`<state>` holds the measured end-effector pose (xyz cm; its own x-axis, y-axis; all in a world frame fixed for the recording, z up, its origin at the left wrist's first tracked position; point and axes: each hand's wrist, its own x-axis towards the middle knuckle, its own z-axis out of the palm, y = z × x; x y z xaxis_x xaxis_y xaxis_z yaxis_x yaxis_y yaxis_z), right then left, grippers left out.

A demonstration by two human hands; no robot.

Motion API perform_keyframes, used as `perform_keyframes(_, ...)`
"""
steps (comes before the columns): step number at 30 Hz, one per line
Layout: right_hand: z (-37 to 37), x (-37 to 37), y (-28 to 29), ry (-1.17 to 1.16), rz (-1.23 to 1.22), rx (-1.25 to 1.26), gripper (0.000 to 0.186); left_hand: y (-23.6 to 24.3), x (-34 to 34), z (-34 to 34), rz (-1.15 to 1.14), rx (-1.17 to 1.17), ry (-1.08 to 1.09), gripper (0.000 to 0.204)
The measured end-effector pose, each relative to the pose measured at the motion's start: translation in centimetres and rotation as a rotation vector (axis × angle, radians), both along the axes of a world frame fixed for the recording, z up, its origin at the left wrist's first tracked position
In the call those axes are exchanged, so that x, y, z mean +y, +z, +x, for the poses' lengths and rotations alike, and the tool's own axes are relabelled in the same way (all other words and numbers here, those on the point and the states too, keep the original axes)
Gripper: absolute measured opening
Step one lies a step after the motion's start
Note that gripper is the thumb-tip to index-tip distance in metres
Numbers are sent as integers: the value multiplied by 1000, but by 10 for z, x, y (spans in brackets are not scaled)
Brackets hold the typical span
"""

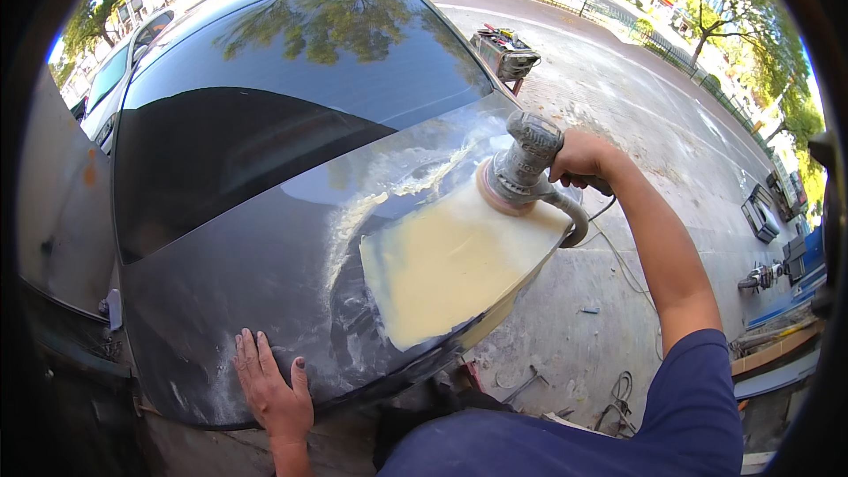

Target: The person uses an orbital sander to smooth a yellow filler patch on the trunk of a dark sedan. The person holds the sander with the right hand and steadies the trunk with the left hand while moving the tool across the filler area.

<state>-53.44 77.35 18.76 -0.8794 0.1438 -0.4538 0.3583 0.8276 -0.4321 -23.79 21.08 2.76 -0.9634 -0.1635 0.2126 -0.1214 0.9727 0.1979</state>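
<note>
My right hand (pixel 585 159) is wrapped round the grip of a grey, dust-coated orbital sander (pixel 523 163). Its round pad rests on the far right corner of a pale yellow filler patch (pixel 442 269), which covers part of a dark grey car panel (pixel 221 300) below the glass. Powdery dust (pixel 353 221) lies in a curved band along the patch's left and far sides. My left hand (pixel 272 384) lies flat on the panel near its front edge, fingers stretched out and thumb apart, holding nothing. The sander's underside is hidden against the surface.
A large dark window (pixel 291 79) spans the car beyond the panel. A tool cart (pixel 505 53) stands at the car's far right. From the sander a cord (pixel 618 256) trails over the concrete floor. Tools, a coiled cable (pixel 621 397) and boards lie at right. A grey panel (pixel 66 203) stands at left.
</note>
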Motion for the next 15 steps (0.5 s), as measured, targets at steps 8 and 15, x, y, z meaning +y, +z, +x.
perform_keyframes(8, 26, -85, 5, 174, 80, -55, 13, 1, -11, 5, 14, -14, -134, 81)
perform_keyframes(15, 25, -65, 10, -160, 83, -25, 12, 4, -14, 6, 77, 2, -231, 77)
